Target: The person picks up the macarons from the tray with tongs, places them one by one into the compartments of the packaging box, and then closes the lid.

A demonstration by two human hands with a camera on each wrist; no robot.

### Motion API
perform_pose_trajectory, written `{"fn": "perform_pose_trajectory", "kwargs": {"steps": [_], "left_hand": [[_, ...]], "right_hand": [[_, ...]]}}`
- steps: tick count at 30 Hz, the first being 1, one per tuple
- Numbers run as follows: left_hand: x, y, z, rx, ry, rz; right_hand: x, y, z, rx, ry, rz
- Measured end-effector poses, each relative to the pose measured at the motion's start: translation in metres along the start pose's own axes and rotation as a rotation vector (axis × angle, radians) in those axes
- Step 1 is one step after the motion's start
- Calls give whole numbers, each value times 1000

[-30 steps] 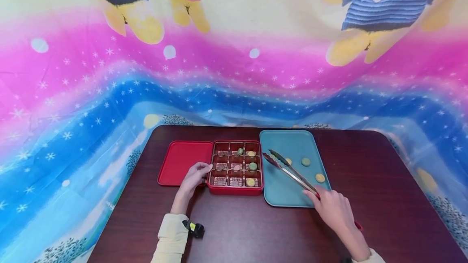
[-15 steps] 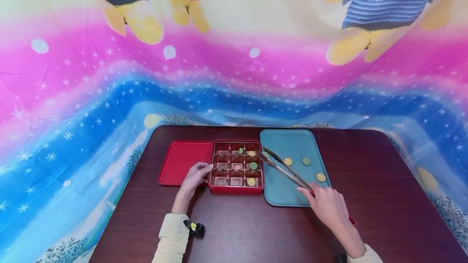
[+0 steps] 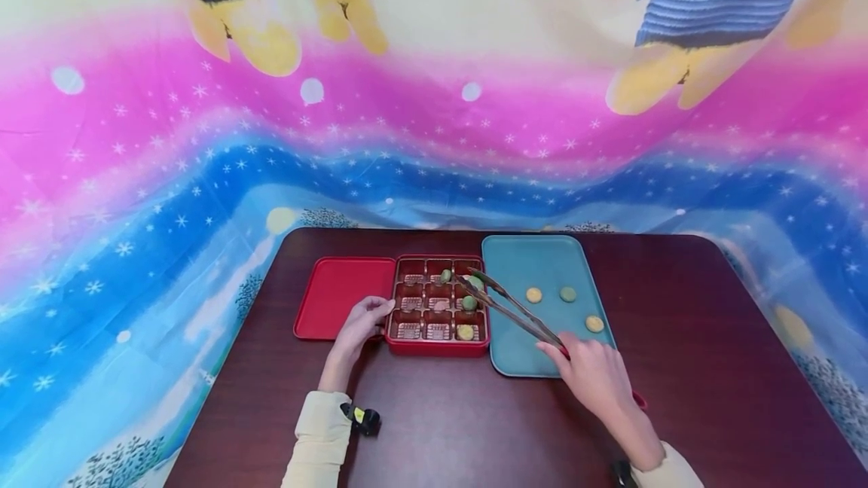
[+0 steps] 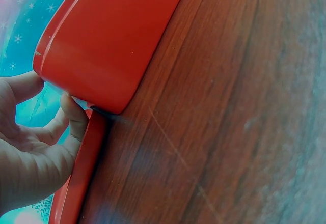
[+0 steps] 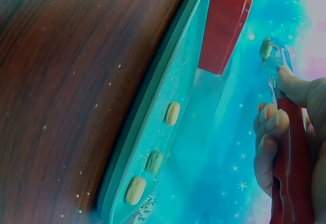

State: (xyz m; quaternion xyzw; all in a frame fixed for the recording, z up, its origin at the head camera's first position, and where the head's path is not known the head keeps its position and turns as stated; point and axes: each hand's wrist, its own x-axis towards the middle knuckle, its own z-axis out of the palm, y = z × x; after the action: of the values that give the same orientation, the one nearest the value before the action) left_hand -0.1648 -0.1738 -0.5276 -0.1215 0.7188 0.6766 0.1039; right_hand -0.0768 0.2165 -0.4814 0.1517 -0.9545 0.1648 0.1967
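My right hand [image 3: 597, 371] grips red-handled metal tongs [image 3: 518, 313]. A green macaron [image 5: 266, 48] is between the tong tips, above the far right compartment of the red box [image 3: 437, 349]. My left hand [image 3: 356, 330] touches the box's left side; in the left wrist view its fingertips [image 4: 74, 113] rest against the outer wall. Inside the divided box are an upright green macaron [image 3: 445, 276], another green macaron [image 3: 469, 303], a pink macaron [image 3: 441, 306] and a yellow macaron [image 3: 465, 332]. The tongs partly cover the far right compartment.
A teal tray [image 3: 522, 360] adjoins the box's right side. It bears two yellow macarons [image 3: 594, 324] and one green macaron [image 3: 567, 294]. The red lid [image 3: 346, 288] lies left of the box on the dark wooden table [image 3: 434, 428]. A patterned cloth [image 3: 434, 126] hangs behind.
The right hand has moved left with the tongs, bringing the green macaron from the tray to over the box's far right compartment. The left hand stays at the box.
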Motion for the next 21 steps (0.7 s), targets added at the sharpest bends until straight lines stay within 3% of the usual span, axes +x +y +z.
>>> {"fn": "perform_pose_trajectory", "kwargs": {"steps": [9,21], "left_hand": [[-1,1,-1,12,6,-3],[-1,-1,-1,15,10,-5]], "right_hand": [[1,-12,0,-13,-46,12],[-1,-22,10,-31,-35,-45]]}}
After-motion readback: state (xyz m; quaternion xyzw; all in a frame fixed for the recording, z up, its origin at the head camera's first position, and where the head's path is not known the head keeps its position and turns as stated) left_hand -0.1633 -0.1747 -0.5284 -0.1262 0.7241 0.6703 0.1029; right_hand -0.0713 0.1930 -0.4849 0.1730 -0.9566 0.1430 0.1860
